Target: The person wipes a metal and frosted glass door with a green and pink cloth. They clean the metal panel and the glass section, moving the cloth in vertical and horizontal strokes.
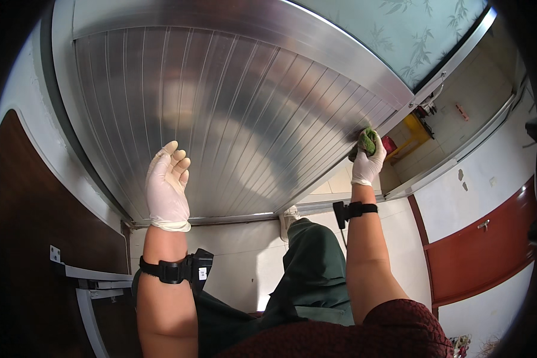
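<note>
A grooved metal door panel [232, 121] fills the space before me, with a frosted glass pane [411, 36] bearing a leaf pattern above it. My right hand [368, 166], in a pale disposable glove, grips a folded green cloth [367, 141] close to the panel's right edge. Whether the cloth touches the metal I cannot tell for certain. Over on the left, my left hand [168, 190] wears a similar glove and is raised in front of the panel. It holds nothing; its fingers are slightly curled and apart from the thumb.
Dark brown wooden furniture [22, 201] with a metal bracket [91, 273] stands at left. Past the door's right edge are a yellow stand [411, 134] and a metal floor track [326, 206]. A reddish-brown door [479, 241] is set in the white wall [470, 192] at right.
</note>
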`<move>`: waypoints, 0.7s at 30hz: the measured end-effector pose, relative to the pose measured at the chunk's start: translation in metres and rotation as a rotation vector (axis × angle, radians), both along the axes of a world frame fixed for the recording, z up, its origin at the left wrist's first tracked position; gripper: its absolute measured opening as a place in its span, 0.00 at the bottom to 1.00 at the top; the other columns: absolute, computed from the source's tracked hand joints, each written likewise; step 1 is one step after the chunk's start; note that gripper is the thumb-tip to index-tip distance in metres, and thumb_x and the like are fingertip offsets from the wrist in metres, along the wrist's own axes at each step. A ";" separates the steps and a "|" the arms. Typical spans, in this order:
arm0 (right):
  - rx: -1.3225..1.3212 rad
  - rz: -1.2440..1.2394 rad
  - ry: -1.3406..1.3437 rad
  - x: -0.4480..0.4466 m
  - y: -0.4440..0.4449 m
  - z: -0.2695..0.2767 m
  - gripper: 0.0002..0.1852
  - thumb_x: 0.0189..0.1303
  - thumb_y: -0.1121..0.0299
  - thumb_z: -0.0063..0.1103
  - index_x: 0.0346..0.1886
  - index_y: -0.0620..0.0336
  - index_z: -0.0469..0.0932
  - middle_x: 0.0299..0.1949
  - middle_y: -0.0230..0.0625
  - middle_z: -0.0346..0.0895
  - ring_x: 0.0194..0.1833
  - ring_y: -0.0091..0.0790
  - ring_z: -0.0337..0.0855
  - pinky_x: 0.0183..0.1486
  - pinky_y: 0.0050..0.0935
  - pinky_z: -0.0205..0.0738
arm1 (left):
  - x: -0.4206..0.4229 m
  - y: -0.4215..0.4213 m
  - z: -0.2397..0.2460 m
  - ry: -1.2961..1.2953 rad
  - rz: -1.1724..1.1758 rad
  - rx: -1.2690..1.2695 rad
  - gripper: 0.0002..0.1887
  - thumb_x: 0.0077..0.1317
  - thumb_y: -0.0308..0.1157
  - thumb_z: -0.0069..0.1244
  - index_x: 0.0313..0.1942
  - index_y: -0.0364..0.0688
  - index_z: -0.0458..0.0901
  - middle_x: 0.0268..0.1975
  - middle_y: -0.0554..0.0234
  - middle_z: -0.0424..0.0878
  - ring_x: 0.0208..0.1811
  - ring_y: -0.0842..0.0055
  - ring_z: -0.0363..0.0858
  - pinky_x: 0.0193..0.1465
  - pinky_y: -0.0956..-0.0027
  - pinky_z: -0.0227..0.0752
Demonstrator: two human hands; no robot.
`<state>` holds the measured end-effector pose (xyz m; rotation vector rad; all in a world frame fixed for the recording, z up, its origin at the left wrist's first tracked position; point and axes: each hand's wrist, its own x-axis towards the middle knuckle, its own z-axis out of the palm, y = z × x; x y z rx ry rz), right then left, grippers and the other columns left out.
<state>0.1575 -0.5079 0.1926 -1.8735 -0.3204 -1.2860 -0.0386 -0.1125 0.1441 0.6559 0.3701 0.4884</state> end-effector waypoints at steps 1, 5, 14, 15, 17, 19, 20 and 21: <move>0.139 0.004 0.027 0.006 0.006 -0.006 0.30 0.55 0.90 0.63 0.63 0.60 0.75 0.55 0.38 0.70 0.54 0.33 0.78 0.61 0.29 0.76 | 0.000 0.000 0.001 -0.004 -0.001 -0.001 0.15 0.73 0.40 0.47 0.53 0.47 0.83 0.45 0.73 0.84 0.46 0.84 0.79 0.52 0.75 0.66; 0.240 0.256 -0.069 -0.009 0.081 -0.024 0.34 0.60 0.87 0.62 0.70 0.60 0.66 0.59 0.41 0.71 0.60 0.36 0.77 0.63 0.33 0.75 | 0.000 0.001 -0.001 -0.003 0.001 -0.002 0.14 0.74 0.40 0.48 0.54 0.47 0.83 0.45 0.74 0.84 0.45 0.84 0.80 0.49 0.78 0.69; -0.851 0.372 -0.107 -0.101 0.264 -0.045 0.22 0.51 0.72 0.62 0.51 0.40 0.84 0.43 0.31 0.78 0.46 0.39 0.79 0.43 0.38 0.78 | 0.007 0.004 -0.006 0.001 0.025 0.008 0.16 0.74 0.40 0.47 0.56 0.45 0.81 0.46 0.72 0.83 0.46 0.83 0.80 0.50 0.77 0.69; -0.866 0.378 -0.125 -0.100 0.262 -0.043 0.20 0.53 0.70 0.61 0.51 0.39 0.85 0.43 0.31 0.78 0.45 0.39 0.80 0.42 0.38 0.79 | 0.007 0.005 -0.006 -0.013 0.022 0.024 0.16 0.74 0.40 0.47 0.56 0.45 0.81 0.46 0.72 0.83 0.46 0.83 0.80 0.50 0.78 0.69; -0.926 0.403 -0.117 -0.096 0.247 -0.040 0.19 0.53 0.69 0.62 0.49 0.36 0.85 0.41 0.30 0.78 0.43 0.39 0.81 0.41 0.37 0.79 | 0.006 0.006 -0.004 0.008 0.051 0.017 0.16 0.74 0.41 0.47 0.56 0.46 0.81 0.46 0.72 0.83 0.46 0.83 0.80 0.50 0.78 0.69; -0.914 0.379 -0.144 -0.081 0.214 -0.030 0.19 0.52 0.69 0.65 0.48 0.37 0.86 0.42 0.30 0.79 0.43 0.40 0.81 0.42 0.37 0.79 | 0.006 0.006 -0.003 -0.009 0.024 0.021 0.16 0.74 0.41 0.48 0.56 0.46 0.82 0.46 0.73 0.83 0.46 0.83 0.80 0.50 0.78 0.69; -0.889 0.323 -0.143 -0.077 0.193 -0.025 0.19 0.51 0.70 0.68 0.48 0.38 0.86 0.42 0.31 0.80 0.43 0.40 0.82 0.42 0.37 0.79 | 0.006 0.006 -0.003 -0.002 0.023 0.018 0.16 0.74 0.41 0.48 0.55 0.46 0.82 0.46 0.73 0.83 0.46 0.83 0.80 0.49 0.78 0.69; -0.879 0.269 -0.127 -0.071 0.171 -0.020 0.20 0.50 0.71 0.71 0.48 0.39 0.86 0.43 0.32 0.81 0.43 0.41 0.82 0.41 0.37 0.80 | 0.005 0.005 -0.002 -0.010 0.018 0.020 0.15 0.73 0.41 0.49 0.55 0.46 0.82 0.46 0.73 0.83 0.46 0.84 0.80 0.49 0.78 0.69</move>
